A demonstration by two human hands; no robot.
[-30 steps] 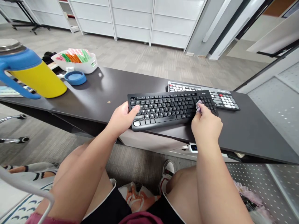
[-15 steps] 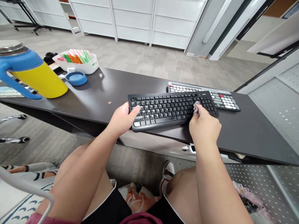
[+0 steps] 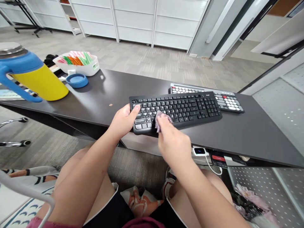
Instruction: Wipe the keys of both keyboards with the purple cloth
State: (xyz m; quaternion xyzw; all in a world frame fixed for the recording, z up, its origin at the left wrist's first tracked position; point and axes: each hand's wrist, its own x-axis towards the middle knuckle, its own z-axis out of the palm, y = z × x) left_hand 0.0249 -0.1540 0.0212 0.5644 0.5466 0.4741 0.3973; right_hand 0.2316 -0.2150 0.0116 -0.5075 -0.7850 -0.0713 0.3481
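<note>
1. While the left hand (image 3: 123, 118) grips the left end of the black keyboard (image 3: 182, 107), its thumb lies on top, beside the keys; its other fingers are mostly hidden beneath, so their spread cannot be told.
2. Right hand (image 3: 174, 144), center of frame: fingers pinched together on a crumpled greyish-purple cloth (image 3: 157, 122), which meets the lower keys left of the space bar's right end.
3. Black keyboard: center to right-center of frame, above the dark counter (image 3: 258, 133), lower left corner reaching past the near edge. Numeric pad uncovered.
4. Grey keyboard with round white keys (image 3: 230, 103): right of center, on the counter, partly covered from view by the black one; contact between the two cannot be told.
5. Left side of frame: yellow-and-blue mug (image 3: 44, 82) with handle; blue lid (image 3: 77, 81) just beside it; white basket (image 3: 88, 69) of colorful packets behind the lid.
</note>
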